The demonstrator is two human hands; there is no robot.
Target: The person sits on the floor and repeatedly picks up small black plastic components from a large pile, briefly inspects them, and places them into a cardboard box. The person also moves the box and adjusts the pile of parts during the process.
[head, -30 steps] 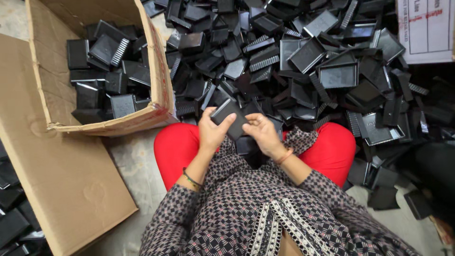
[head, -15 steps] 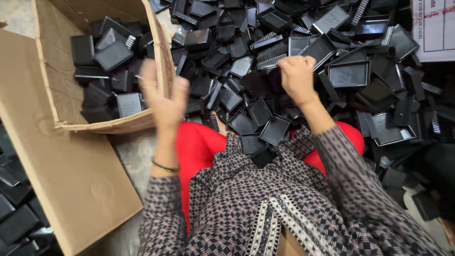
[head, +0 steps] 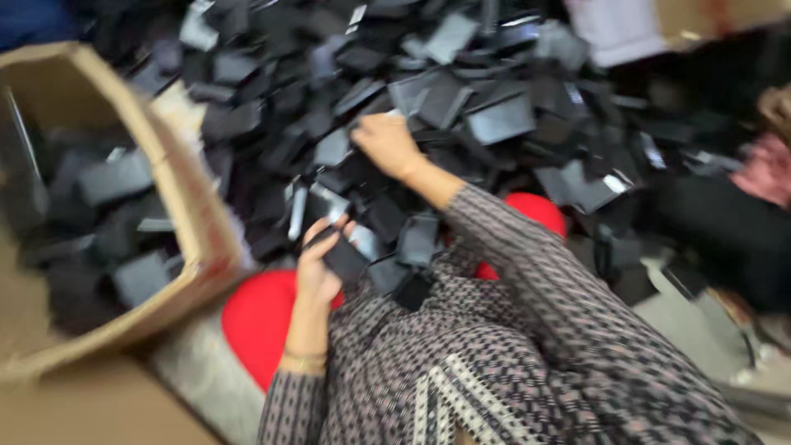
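Note:
The view is blurred by motion. My left hand (head: 317, 268) is close to my lap and grips a small flat black plastic piece (head: 344, 258). My right hand (head: 386, 142) reaches forward onto the big heap of black plastic pieces (head: 461, 91), its fingers curled on the pieces there; whether it grips one I cannot tell. My patterned sleeves and red trouser knees (head: 255, 317) fill the lower middle.
An open cardboard box (head: 198, 222) holding several black pieces stands at the left, its flap lying flat in front. A white sheet (head: 614, 33) lies at the top right. Someone else's dark and pink clothing (head: 762, 177) shows at the right edge.
My left hand has come back from the box to my lap, now holding a black piece. My right hand stays out on the heap. The camera has swung right.

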